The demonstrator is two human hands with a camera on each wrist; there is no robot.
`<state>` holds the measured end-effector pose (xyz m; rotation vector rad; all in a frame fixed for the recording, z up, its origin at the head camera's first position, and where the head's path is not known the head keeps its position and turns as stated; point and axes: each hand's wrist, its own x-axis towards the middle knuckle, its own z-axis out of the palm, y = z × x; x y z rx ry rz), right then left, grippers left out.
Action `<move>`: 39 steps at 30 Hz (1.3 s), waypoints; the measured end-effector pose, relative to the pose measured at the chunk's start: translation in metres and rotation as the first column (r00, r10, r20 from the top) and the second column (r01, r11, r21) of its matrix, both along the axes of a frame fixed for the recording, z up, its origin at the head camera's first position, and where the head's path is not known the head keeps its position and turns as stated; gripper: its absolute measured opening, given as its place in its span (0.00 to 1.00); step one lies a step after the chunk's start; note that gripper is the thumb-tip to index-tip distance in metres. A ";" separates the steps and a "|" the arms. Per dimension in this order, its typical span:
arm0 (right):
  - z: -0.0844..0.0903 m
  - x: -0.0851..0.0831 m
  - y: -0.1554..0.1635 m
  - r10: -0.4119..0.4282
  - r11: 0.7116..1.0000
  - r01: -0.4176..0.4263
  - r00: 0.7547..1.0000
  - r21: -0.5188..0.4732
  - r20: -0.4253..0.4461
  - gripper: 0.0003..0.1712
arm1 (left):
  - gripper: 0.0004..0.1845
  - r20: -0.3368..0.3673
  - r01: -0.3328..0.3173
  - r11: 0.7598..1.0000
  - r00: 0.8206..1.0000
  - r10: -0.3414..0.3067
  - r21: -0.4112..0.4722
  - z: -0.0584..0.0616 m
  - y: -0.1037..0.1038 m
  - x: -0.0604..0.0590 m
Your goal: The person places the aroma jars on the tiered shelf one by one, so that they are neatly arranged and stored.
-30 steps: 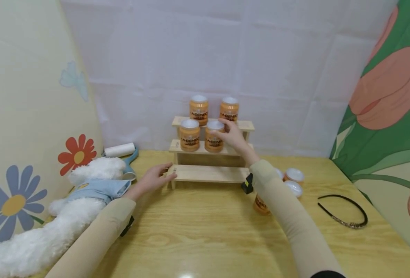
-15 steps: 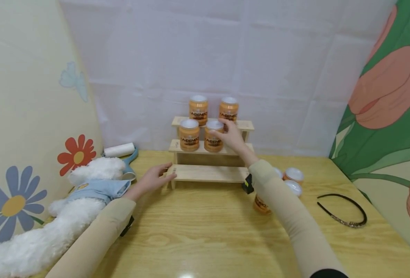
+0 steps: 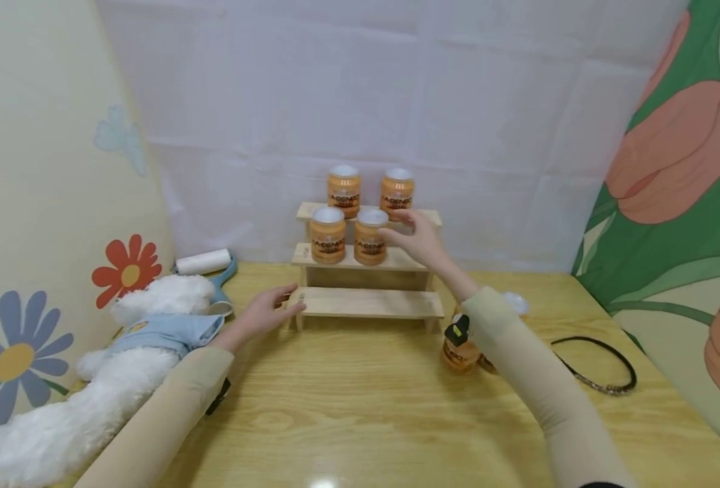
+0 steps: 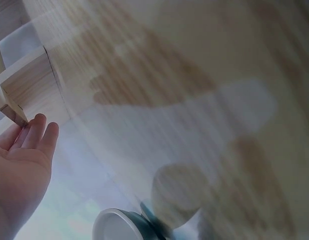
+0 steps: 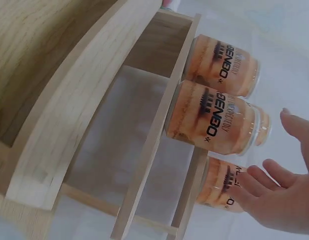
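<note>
Four orange jars are standing on the stepped wooden rack (image 3: pixel 366 301) at the back of the table (image 3: pixel 360 420): two on the top step, two on the middle step, the bottom step carrying nothing. The right-hand jar of the middle step (image 3: pixel 370 236) is sitting upright beside its neighbour (image 3: pixel 327 234), the two close together. The right hand (image 3: pixel 419 237) is hovering just to the right of that jar, fingers (image 5: pixel 274 172) straight and slightly spread, gripping nothing; whether a fingertip is touching the jar, I cannot tell. The left hand (image 3: pixel 267 312) is lying flat against the left end of the rack's lowest step, fingers (image 4: pixel 42 132) straight and held together, their tips meeting the wooden corner.

Further jars are standing on the table beside the right forearm, one orange jar (image 3: pixel 457 352) showing plainly. A black headband (image 3: pixel 603 366) is lying to the right of these. On the left, a white plush toy (image 3: pixel 116 366) in a blue garment is stretching along the table edge, with a lint roller (image 3: pixel 204 262) behind it.
</note>
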<state>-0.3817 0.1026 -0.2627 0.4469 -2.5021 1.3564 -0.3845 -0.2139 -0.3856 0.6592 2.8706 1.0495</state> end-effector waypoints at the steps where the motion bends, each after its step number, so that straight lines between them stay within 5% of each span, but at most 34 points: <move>1: 0.000 0.003 0.003 0.007 1.000 -0.007 1.000 0.002 0.003 0.36 | 0.38 0.004 -0.003 1.000 1.000 0.003 0.004 0.001 0.000 0.000; 12: -0.012 0.048 0.046 0.075 0.996 -0.077 0.995 0.043 0.062 0.31 | 0.39 0.033 -0.010 1.000 0.999 0.010 0.003 0.001 -0.003 0.000; 27: -0.056 0.093 0.096 0.020 0.998 -0.028 0.988 0.050 0.154 0.35 | 0.40 0.023 0.004 1.000 1.000 -0.004 -0.013 -0.003 -0.002 -0.001; 39: -0.081 0.110 0.112 -0.052 0.982 0.028 0.991 0.187 0.123 0.31 | 0.39 0.024 0.002 1.000 1.000 -0.002 -0.006 -0.001 0.000 0.000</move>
